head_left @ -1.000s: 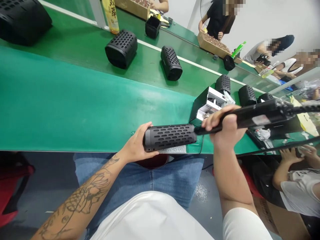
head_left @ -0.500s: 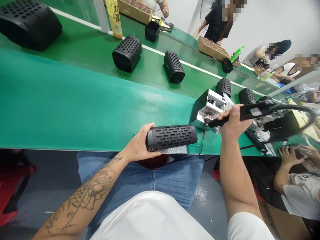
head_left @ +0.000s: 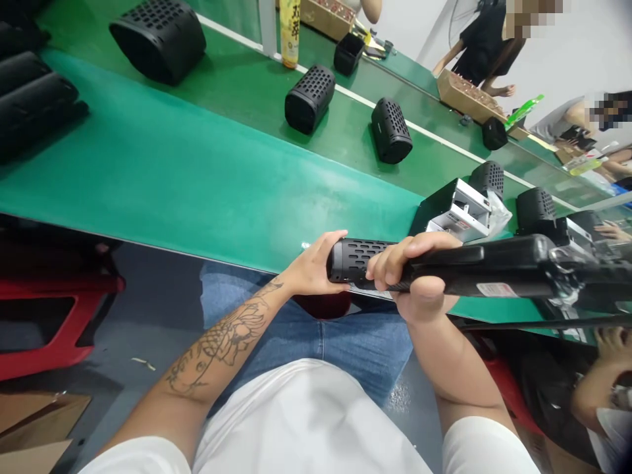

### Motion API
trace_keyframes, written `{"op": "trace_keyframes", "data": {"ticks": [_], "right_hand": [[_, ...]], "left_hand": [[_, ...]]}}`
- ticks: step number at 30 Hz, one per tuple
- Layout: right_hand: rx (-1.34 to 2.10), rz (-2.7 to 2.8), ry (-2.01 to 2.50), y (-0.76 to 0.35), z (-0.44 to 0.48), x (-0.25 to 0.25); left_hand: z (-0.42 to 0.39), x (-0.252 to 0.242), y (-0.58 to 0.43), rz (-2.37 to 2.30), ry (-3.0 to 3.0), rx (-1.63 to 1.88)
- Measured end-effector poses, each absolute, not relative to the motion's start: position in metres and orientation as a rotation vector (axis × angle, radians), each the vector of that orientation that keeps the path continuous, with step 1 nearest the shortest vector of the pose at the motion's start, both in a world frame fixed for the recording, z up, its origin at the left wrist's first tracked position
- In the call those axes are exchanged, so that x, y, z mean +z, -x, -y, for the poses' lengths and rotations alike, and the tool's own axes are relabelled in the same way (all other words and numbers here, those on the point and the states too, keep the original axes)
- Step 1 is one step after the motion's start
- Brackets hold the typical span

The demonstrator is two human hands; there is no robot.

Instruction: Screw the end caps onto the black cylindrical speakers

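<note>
My left hand [head_left: 312,268] grips the left end of a black perforated cylinder housing [head_left: 351,258] that lies along the near edge of the green bench [head_left: 197,191]. My right hand [head_left: 413,276] is wrapped round a black electric screwdriver [head_left: 494,275], which lies across the cylinder's right part and hides it. The driver's tip is hidden behind my fingers.
A grey screw feeder box [head_left: 457,212] stands just beyond my hands. Several black perforated housings [head_left: 310,99] sit on the green conveyor [head_left: 247,79] behind, with a larger one [head_left: 158,38] at far left. Other people work along the far side. A red stool [head_left: 54,316] stands at left.
My right hand brought the screwdriver back from the feeder box to the cylinder, now lying over its right end. The view has shifted left; my left hand keeps its hold.
</note>
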State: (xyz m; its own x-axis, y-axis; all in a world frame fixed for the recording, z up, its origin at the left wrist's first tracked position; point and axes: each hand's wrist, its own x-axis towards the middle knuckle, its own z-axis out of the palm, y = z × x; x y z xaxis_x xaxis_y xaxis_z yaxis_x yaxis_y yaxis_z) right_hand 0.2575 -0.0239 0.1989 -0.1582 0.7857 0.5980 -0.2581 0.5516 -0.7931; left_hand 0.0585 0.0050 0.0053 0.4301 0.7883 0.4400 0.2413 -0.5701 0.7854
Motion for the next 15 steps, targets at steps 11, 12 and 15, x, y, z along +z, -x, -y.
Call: {"op": "trace_keyframes", "data": {"ticks": [11, 12, 15], "right_hand": [[1.105, 1.542, 0.685, -0.264, 0.018, 0.172], [1.142, 1.555, 0.704, -0.267, 0.017, 0.168], [1.259, 1.598, 0.705, -0.272, 0.015, 0.159]], "left_hand": [[-0.008, -0.001, -0.062, -0.846, -2.064, 1.141], [-0.008, -0.001, -0.062, -0.845, -2.067, 1.145], [-0.008, -0.001, -0.063, -0.849, -2.079, 1.151]]}}
